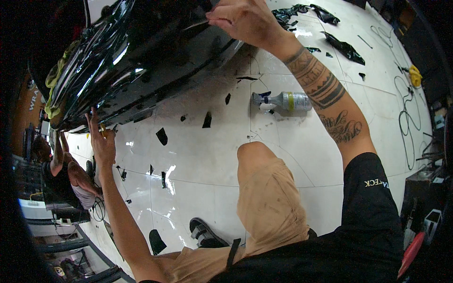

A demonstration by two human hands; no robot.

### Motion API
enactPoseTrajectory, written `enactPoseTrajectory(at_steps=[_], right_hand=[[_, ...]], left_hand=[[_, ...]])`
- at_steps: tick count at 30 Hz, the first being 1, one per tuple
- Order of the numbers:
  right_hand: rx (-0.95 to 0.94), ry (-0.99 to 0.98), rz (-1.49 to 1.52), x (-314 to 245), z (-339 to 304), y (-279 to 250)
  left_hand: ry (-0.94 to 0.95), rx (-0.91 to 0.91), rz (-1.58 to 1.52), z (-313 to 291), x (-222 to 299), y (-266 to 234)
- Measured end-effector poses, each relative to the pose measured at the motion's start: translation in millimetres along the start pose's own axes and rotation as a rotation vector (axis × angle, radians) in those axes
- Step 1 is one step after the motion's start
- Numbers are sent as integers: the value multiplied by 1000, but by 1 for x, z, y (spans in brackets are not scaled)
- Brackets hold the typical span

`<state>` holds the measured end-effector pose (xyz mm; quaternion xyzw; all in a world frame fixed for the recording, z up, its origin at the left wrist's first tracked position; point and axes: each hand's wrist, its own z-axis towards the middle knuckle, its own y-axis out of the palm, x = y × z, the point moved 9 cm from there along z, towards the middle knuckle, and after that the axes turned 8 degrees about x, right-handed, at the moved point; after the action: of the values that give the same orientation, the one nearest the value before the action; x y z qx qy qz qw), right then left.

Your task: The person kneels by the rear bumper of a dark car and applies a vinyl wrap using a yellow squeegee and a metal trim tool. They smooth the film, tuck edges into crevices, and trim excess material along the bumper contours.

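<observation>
Glossy black film [118, 52], wrinkled and reflective, lies over a dark curved car panel [165, 78]. My right hand [247, 21] is at the panel's upper right, fingers closed together against the dark sheet; its exact edge there is hard to see. Low on the left, my left hand [102, 144] is raised to the panel's bottom edge. One finger stretches upward while the others curl around a small yellow item [103, 129], mostly hidden, whose kind I cannot make out. A yellow-green cloth [54, 89] hangs along the panel's far left side.
A grey spray bottle [285, 101] lies on the white tiled floor [207, 160]. Black film scraps [162, 136] are scattered about, with larger crumpled pieces [347, 48] at upper right. Cables [406, 113] trail along the right. Another person [63, 170] crouches at the left.
</observation>
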<state>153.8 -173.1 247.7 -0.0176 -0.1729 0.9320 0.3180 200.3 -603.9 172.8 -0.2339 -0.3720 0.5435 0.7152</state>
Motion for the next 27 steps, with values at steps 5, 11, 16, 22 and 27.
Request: enactPoseTrajectory(at_steps=[5, 11, 16, 22, 27], right_hand=[[409, -256, -85, 9, -11, -36], [-26, 8, 64, 65, -9, -17], [-11, -67, -128, 86, -14, -25], [-47, 13, 151, 101, -10, -19], [-61, -200, -47, 106, -17, -18]], left_hand=[[46, 2, 46, 6, -5, 1], [-80, -60, -21, 5, -16, 3], [-169, -91, -22, 6, -19, 5], [-162, -94, 34, 10, -23, -1], [-232, -162, 82, 11, -15, -3]])
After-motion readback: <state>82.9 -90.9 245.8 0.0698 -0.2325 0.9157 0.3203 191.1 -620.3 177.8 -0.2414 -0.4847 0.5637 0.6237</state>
